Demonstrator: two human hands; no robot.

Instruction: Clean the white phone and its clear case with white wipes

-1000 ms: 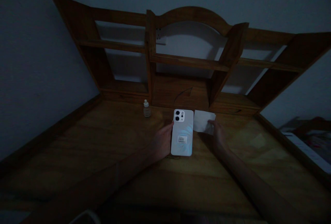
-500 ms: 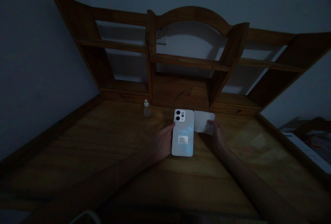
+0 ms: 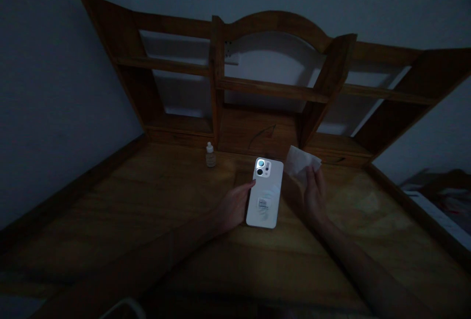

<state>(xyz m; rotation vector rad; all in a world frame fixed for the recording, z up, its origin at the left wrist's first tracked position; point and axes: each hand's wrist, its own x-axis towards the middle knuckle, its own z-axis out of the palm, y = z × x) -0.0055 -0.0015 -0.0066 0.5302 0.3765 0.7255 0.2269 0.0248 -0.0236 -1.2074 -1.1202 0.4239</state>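
Note:
The room is dim. My left hand (image 3: 232, 207) holds a white phone (image 3: 265, 193) by its left edge, back side and camera lenses facing me, above the wooden desk (image 3: 147, 196). Just right of the phone, my right hand (image 3: 314, 193) grips a small white cloth or wipe (image 3: 300, 161), which sticks up from my fingers. The phone tilts slightly to the right. The phone's screen side is hidden from me.
A small dropper bottle (image 3: 210, 155) stands on the desk to the left of the phone, near the wooden shelf unit (image 3: 272, 88) at the back. A wall socket (image 3: 231, 53) shows behind the shelves. A bed edge (image 3: 437, 211) lies at the right.
The phone has tilted and shifted a little to the right. My right hand has lifted the white cloth, which was lying flat beside the phone, so it now stands up in my fingers.

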